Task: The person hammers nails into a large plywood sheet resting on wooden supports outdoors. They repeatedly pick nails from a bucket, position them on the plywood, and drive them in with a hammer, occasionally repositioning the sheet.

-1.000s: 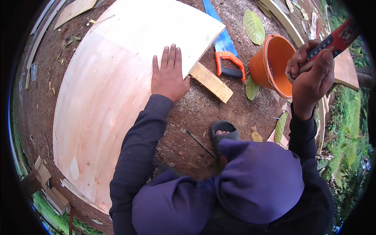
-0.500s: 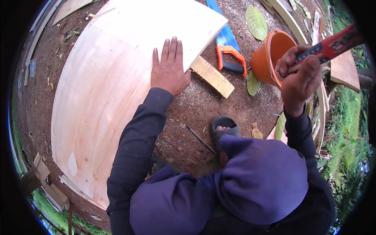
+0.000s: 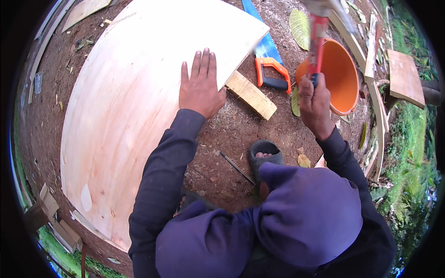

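My left hand (image 3: 199, 88) lies flat, fingers stretched out, on a large pale plywood sheet (image 3: 130, 120) near its right edge. My right hand (image 3: 315, 102) grips the red handle of a hammer (image 3: 318, 41) held upright; its head, at the top edge, is blurred. A short wooden block (image 3: 251, 97) lies beside the sheet's edge, partly under it. A handsaw (image 3: 273, 76) with blue blade and orange-black handle lies just behind that block, its blade partly hidden by the sheet. An orange bucket (image 3: 343, 78) stands behind my right hand.
My sandaled foot (image 3: 264, 155) is on the soil beside a thin dark rod (image 3: 236, 167). Wooden strips (image 3: 380, 134) and a small board (image 3: 404, 76) lie at right, with grass beyond. Broken cardboard pieces (image 3: 62, 227) are at the lower left, offcuts (image 3: 83, 14) at the upper left.
My right hand has moved left, in front of the bucket, and the hammer has swung from slanting rightward to nearly upright. My left hand remains flat on the sheet.
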`<state>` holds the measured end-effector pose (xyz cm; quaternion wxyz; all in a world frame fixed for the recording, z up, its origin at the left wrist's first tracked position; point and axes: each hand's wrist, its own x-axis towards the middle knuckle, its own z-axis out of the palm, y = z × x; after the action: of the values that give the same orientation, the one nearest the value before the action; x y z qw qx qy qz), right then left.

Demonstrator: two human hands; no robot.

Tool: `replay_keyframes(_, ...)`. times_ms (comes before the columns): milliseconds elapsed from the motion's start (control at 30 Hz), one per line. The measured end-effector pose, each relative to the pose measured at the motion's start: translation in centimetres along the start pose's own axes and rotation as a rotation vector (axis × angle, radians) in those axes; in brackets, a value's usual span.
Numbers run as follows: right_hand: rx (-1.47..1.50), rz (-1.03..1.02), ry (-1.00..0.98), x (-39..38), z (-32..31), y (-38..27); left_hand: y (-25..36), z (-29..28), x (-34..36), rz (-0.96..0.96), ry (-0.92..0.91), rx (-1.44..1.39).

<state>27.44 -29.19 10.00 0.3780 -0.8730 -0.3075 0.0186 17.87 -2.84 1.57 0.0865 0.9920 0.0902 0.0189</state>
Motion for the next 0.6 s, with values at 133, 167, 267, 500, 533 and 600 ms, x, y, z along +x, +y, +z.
replay_keyframes(133,-0.232,0.174,-0.323,0.0,0.0,0.4,-0.4,-0.4,0.6,-0.014,-0.007,0.017)
replay_keyframes(167,-0.185,0.163,-0.237,0.1,-0.3,-0.8,-0.1,-0.1,-0.2,-0.017,-0.037,-0.003)
replay_keyframes(267,0.001,0.096,0.045,1.2,-1.0,-4.6,-0.6,0.0,-0.2,-0.026,-0.01,0.02)
replay_keyframes(500,-0.286,0.079,-0.216,-2.2,2.0,4.0,0.2,-0.1,-0.1,-0.011,-0.04,0.007)
replay_keyframes(533,-0.267,0.065,-0.203,-1.8,1.7,3.5,0.0,-0.2,0.3,-0.019,-0.053,0.014)
replay_keyframes(600,-0.2,0.101,-0.121,-0.5,1.3,1.1,-0.5,-0.7,0.4,-0.035,-0.037,0.031)
